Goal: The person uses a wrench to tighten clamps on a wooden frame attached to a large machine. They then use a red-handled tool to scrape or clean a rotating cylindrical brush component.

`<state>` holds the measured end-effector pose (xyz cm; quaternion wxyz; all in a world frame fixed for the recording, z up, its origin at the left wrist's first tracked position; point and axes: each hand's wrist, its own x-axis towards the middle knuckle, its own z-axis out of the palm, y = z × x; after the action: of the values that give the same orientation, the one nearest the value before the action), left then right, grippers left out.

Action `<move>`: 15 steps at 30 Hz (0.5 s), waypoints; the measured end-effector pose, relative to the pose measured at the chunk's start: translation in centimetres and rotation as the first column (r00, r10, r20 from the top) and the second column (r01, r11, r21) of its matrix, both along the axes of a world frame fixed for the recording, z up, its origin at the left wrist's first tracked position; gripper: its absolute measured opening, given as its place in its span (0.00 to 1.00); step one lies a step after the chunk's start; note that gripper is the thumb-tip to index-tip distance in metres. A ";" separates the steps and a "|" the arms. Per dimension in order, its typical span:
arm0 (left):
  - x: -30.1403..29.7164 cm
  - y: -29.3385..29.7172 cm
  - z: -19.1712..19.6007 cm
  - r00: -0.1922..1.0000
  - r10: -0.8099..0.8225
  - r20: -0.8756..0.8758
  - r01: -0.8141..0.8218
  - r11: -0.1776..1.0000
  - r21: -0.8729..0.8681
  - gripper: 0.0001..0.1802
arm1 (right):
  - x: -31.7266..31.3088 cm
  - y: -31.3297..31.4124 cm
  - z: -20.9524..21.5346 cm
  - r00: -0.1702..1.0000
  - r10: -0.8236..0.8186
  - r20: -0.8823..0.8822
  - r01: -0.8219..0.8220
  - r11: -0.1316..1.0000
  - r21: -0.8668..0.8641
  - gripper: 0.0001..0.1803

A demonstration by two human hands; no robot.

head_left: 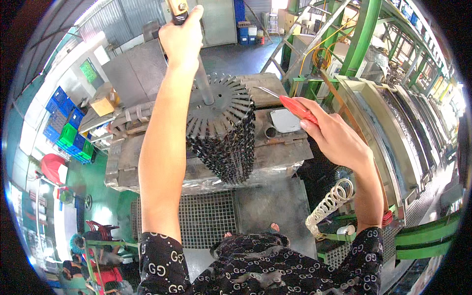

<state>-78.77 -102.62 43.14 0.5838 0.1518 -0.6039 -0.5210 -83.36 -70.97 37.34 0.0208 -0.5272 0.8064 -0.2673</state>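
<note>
My left hand (182, 44) is raised at the top, its fingers closed round a yellow-and-black piece (178, 10) whose upper end runs out of view. Just below that hand, a grey metal post (203, 84) rises from the centre of a slotted round metal disc (221, 105). Dark toothed pieces (228, 152) hang in a thick stack under the disc's rim. My right hand (339, 140) grips a red-handled tool (298, 109) with a slim pointed metal blade. The blade points left toward the disc and stays apart from it.
A worn workbench (137, 167) carries the disc, a small cup (271, 132) and a pale square plate (286, 120). A coiled hose (332, 204) hangs at right, near a large ribbed machine (393, 132). Floor grating (206, 216) lies before me. People sit at the lower left.
</note>
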 end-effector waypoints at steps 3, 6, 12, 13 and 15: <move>1.5 -1.3 0.4 0.893 -0.426 0.147 0.432 0.902 -0.012 0.22 | -0.6 0.7 -0.1 1.000 0.024 0.017 -0.024 1.000 -0.001 0.21; 0.2 0.7 -0.3 0.990 -0.092 0.106 0.106 0.984 -0.140 0.20 | -1.8 0.9 -1.1 0.998 0.063 -0.017 -0.064 0.995 -0.081 0.21; 0.7 0.5 -0.1 0.962 -0.250 0.113 0.251 0.968 0.006 0.18 | -1.6 1.4 0.0 1.000 0.020 0.003 -0.020 0.999 0.040 0.23; 0.4 0.7 -0.4 0.970 -0.231 0.082 0.231 0.973 0.001 0.18 | -1.5 1.6 0.2 1.000 0.011 0.011 -0.011 0.999 0.053 0.24; -0.5 1.5 -0.8 0.981 -0.191 0.021 0.191 0.982 -0.009 0.18 | -1.5 1.9 0.5 1.000 -0.008 0.029 0.005 0.997 0.079 0.24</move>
<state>-79.32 -101.17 42.30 0.5260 0.0951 -0.6243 -0.5696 -84.86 -69.08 37.87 0.0522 -0.5193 0.8176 -0.2430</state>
